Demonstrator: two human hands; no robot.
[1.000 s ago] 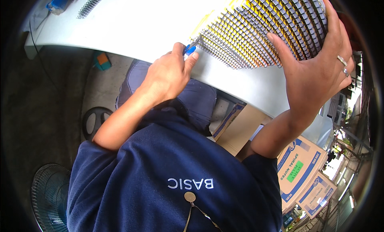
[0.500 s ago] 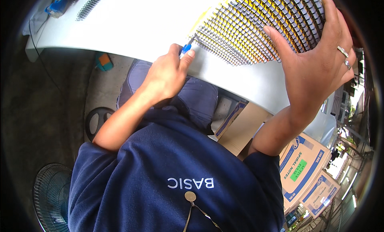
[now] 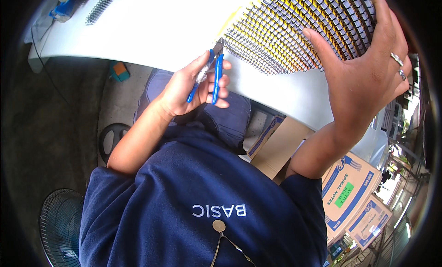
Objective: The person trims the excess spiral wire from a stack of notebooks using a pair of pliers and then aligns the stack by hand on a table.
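A big stack of spiral notebooks point(image 3: 276, 34) stands at the upper right, its dark wire coils and yellow edges facing me. In my left hand point(image 3: 184, 85) is a pair of wire cutters point(image 3: 216, 80) with blue handles spread apart. Something whitish is wrapped on one handle. The cutters' jaws are at the lower left corner of the stack, by the coil ends. My right hand point(image 3: 363, 69), with two rings on it, spans the right end of the stack, thumb over the coils and fingers along the far side. Its fingertips are partly cut off by the view.
The white table point(image 3: 138, 32) curves across the top. Loose black coils point(image 3: 102, 7) and a blue tape dispenser point(image 3: 64, 9) lie at its far left. Cardboard boxes point(image 3: 352, 189) are stacked at the lower right, an open carton point(image 3: 281, 149) beside my legs. A fan point(image 3: 60, 225) stands lower left.
The fingers of my left hand have opened out and the cutters' handles have spread, now showing plainly. My right hand has hardly moved on the stack.
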